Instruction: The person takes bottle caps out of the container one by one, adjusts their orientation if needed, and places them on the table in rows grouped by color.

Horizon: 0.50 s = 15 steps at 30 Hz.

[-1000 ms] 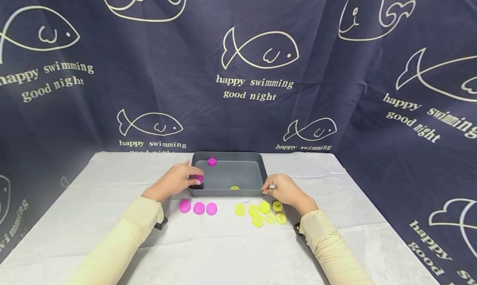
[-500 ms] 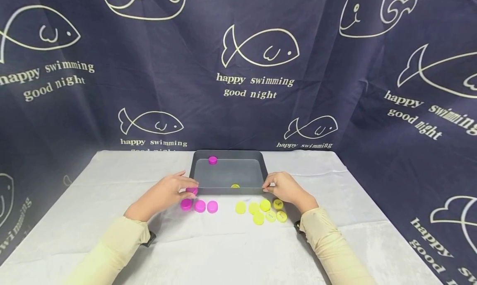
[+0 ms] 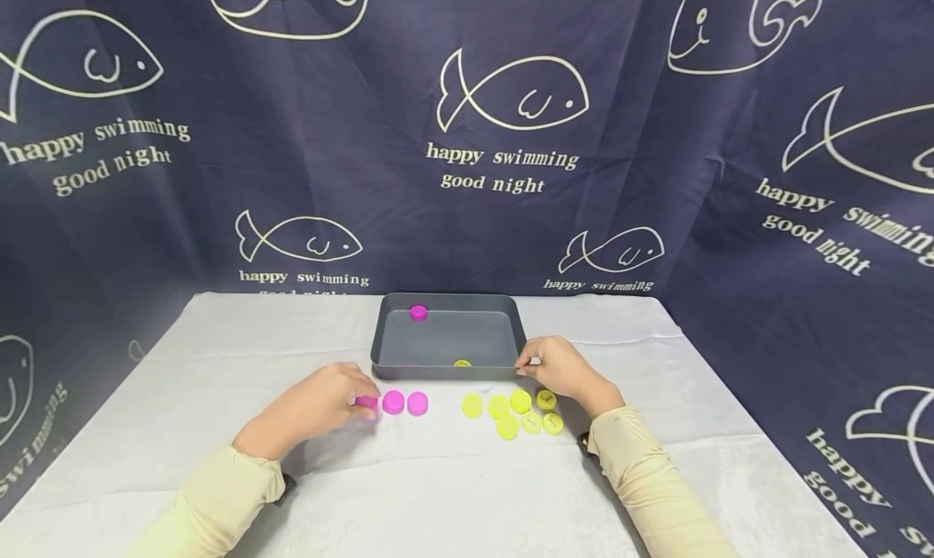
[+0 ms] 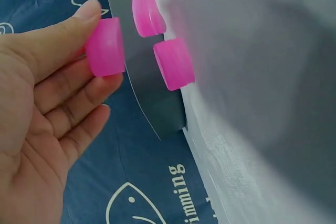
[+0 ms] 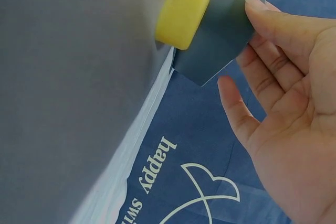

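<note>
My left hand [image 3: 332, 400] pinches a magenta bottle cap [image 4: 106, 48] between thumb and fingers, in front of the tray's near left corner. Three more magenta caps lie in a row on the table; the nearest cap [image 4: 174, 64] sits just beside the held one in the left wrist view. In the head view the hand partly covers the row's left end. My right hand [image 3: 558, 369] holds the dark grey tray [image 3: 445, 373] at its near right corner, thumb on the outer wall and fingers behind it. Inside the tray are one magenta cap [image 3: 418, 313] and one yellow cap [image 3: 463, 364].
Several yellow caps [image 3: 507, 426] lie loosely grouped before the tray's right half, close to the right wrist. White cloth [image 3: 438, 493] covers the table. A dark blue fish-print curtain [image 3: 394, 177] stands behind and along both sides.
My left hand has brought a magenta cap out of the tray's left side, over the near wall and down toward the row. The right hand has stayed on the tray corner.
</note>
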Available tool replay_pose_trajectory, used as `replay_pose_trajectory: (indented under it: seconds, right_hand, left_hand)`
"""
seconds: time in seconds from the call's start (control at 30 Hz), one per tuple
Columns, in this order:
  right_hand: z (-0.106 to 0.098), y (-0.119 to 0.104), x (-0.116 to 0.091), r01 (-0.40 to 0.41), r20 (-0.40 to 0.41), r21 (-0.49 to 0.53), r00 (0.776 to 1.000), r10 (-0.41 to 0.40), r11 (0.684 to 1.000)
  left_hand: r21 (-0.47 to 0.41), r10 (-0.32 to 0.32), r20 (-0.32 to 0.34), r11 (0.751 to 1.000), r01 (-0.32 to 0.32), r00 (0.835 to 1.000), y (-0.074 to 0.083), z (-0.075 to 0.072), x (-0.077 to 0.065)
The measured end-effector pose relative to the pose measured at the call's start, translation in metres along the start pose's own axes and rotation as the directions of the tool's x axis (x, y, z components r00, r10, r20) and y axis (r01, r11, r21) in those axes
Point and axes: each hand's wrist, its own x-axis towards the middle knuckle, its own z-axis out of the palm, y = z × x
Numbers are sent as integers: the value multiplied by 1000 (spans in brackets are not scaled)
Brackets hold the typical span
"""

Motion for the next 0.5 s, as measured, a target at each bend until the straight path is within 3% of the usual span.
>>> replay_pose_trajectory:
  seconds: [0.3, 0.5]
  right_hand:
    - [1, 2, 1, 4, -15, -18, 1000, -4, 1000]
    - [1, 1, 1, 7, -9, -10, 1000, -7, 1000]
  left_hand:
    - [74, -64, 140, 996, 54, 988, 6, 3, -2]
    - [102, -91, 153, 992, 76, 984, 6, 9, -5]
